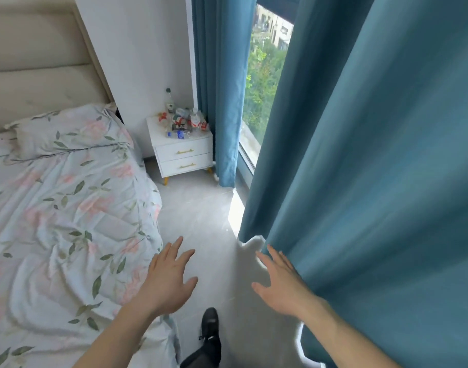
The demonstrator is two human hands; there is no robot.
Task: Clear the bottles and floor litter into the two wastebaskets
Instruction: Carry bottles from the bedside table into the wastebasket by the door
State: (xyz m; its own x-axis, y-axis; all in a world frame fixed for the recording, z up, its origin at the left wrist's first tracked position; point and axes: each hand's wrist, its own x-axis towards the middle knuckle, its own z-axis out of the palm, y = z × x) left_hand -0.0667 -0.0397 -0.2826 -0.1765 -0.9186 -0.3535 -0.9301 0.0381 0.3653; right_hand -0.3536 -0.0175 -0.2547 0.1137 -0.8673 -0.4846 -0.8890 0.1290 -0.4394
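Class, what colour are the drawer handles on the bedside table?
Gold, on the white bedside table; drawer handles show in the head view.

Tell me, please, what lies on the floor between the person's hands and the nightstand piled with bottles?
Only bare pale floor in the head view, between both hands and the nightstand.

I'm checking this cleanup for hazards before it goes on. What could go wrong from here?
The bottles are heaped on the small nightstand; pulling one out could send others rolling to the floor. Both the left hand and right hand are empty, and no wastebasket is in view, so loose bottles carried by hand may drop.
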